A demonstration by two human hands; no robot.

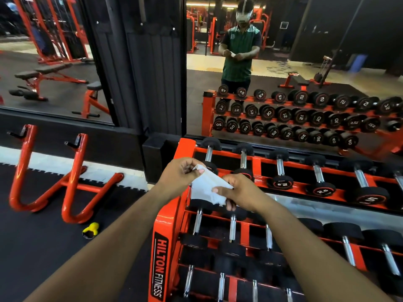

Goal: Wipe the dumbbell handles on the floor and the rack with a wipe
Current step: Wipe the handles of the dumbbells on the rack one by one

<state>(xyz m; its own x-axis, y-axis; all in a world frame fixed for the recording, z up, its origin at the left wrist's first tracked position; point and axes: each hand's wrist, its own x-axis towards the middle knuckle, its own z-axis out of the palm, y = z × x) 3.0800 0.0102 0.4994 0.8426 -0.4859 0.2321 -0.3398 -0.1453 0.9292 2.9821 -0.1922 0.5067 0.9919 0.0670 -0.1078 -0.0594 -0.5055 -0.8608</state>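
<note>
Both forearms are stretched forward from the lower edge of the frame and converge at its centre, above the near left corner of the orange dumbbell rack (162,227). The left hand (177,174) is held slightly higher, its back turned toward the camera, and the upper corner of the white wipe (206,187) is pinched between its thumb and curled fingers. The right hand (236,190) is set lower and to the right, knuckles up, and the wipe's right edge is pinched between its thumb and forefinger, the other fingers being curled beneath. The wipe is thus held in the air between the two hands, partly unfolded; its long axis is slanted from upper left to lower right, and its lower edge hangs free over the middle tier.

The rack is seen running from the lower centre toward the right edge of the frame, and "HILTON FITNESS" is printed on its end plate. Dumbbells (281,173) are laid across its tiers with their chrome handles pointing away from the camera toward the mirror (305,62); "2.5" is marked on two near ends in the top tier. No handle is touched by the wipe. In the mirror at upper right the rack and the person are reflected. A small yellow kettlebell (91,229) is seen on the black floor at lower left, beside an orange tubular stand (46,171).
</note>
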